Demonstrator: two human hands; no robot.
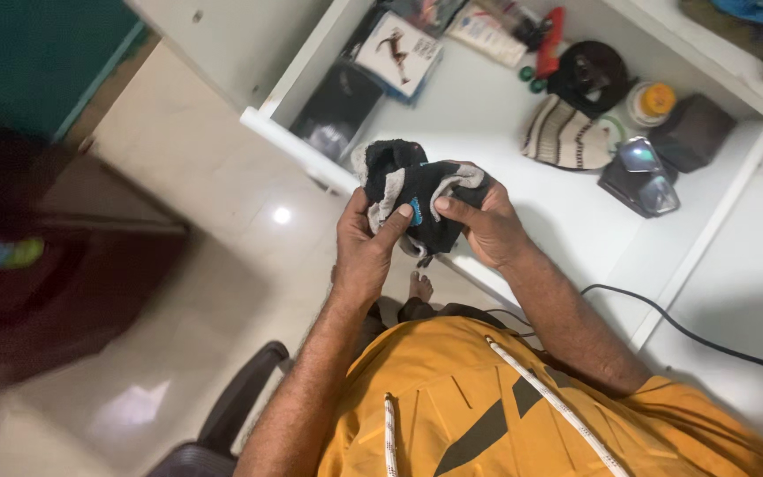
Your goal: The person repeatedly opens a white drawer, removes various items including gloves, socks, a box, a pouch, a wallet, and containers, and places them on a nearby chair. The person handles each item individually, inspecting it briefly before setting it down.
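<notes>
Head view — black-and-grey sock (417, 199) bunched between both hands, left grip (366, 252) and right grip (485, 225) pinching it.

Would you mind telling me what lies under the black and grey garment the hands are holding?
Under the black and grey garment, held by the left hand and right hand, shows the white shelf edge, pale floor and a bare foot. The shelf directly beneath is covered.

a glossy cream tiled floor (214, 256) is seen beneath a white tabletop (487, 141); a teal wall (28, 53) is glimpsed, light reflected.
</notes>
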